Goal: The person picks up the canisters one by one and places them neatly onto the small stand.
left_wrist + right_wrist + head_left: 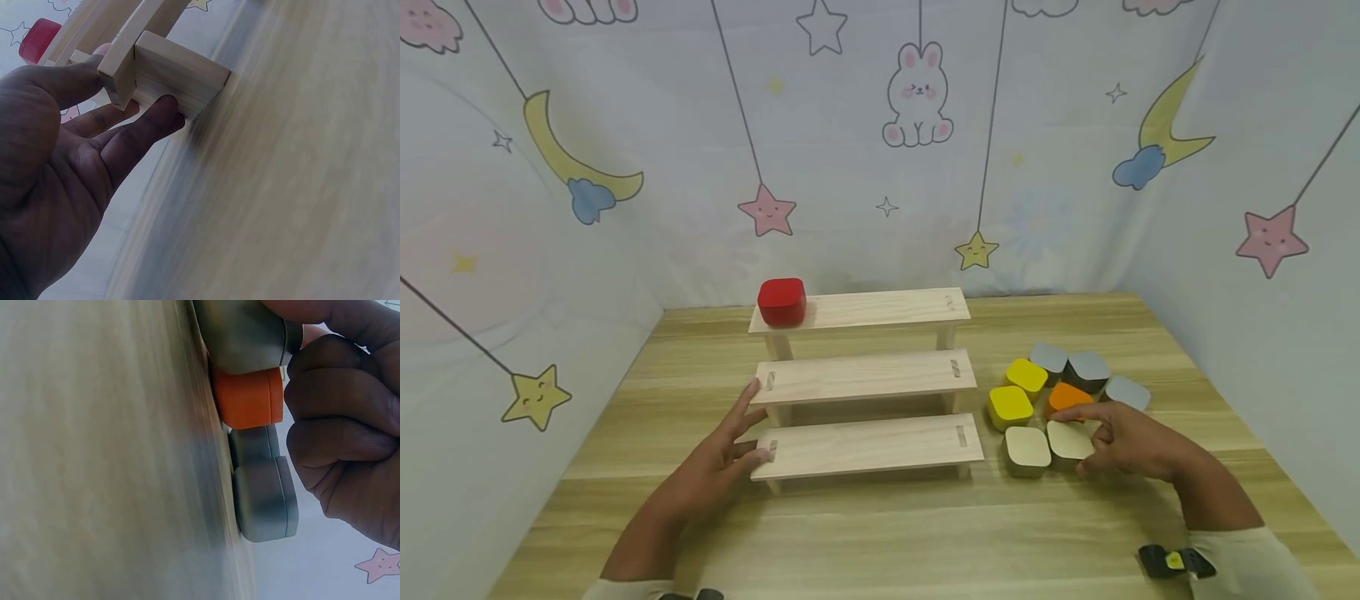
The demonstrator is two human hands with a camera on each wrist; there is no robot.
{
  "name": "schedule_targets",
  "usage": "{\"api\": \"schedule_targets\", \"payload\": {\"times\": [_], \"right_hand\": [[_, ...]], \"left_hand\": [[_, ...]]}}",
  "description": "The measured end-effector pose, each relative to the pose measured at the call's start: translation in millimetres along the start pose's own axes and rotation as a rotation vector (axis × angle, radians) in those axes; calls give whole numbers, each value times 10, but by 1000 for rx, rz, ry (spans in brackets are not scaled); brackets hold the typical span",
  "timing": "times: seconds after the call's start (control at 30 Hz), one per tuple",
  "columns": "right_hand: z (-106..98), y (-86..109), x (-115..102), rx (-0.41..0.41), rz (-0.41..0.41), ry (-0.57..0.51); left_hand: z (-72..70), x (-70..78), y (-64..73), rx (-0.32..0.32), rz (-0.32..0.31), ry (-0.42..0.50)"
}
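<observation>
A three-tiered wooden step shelf (880, 444) stands mid-table. My left hand (718, 454) holds its left end, thumb on the lowest board and a finger at the middle board; in the left wrist view, the fingers of that hand (81, 150) lie beside the shelf's leg (178, 75). My right hand (1131, 437) pinches a cream rounded-square box (1070, 439) between forefinger and thumb, its other fingers curled. Another cream box (1027, 450) sits just left of it. An orange box (1067, 398) is behind, partly covered by the forefinger.
A red box (782, 302) rests at the left of the top board. Two yellow boxes (1010, 406) and three grey boxes (1087, 369) cluster around the orange one. A patterned cloth (850, 167) encloses the wood-grain table (880, 533) at the back and sides.
</observation>
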State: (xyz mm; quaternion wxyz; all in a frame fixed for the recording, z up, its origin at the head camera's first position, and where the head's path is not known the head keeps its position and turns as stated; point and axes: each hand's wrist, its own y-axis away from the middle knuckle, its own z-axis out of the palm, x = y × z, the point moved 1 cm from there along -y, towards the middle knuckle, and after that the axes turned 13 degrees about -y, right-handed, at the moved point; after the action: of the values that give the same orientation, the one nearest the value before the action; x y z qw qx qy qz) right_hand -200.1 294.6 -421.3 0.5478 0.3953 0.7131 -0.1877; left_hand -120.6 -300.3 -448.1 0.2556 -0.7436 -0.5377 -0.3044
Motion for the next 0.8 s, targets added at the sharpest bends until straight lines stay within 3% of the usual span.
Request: {"api": "schedule_targets", "payload": {"times": [0.2, 0.47, 0.8], "right_hand": [[-36, 60, 12, 15, -40, 14], [-47, 85, 7, -35, -106, -88], [-78, 152, -44, 12, -180, -86]], "left_hand": [[-10, 15, -11, 1, 4, -3], [2, -8, 11, 6, 4, -5], [-2, 2, 6, 4, 2, -5]]}}
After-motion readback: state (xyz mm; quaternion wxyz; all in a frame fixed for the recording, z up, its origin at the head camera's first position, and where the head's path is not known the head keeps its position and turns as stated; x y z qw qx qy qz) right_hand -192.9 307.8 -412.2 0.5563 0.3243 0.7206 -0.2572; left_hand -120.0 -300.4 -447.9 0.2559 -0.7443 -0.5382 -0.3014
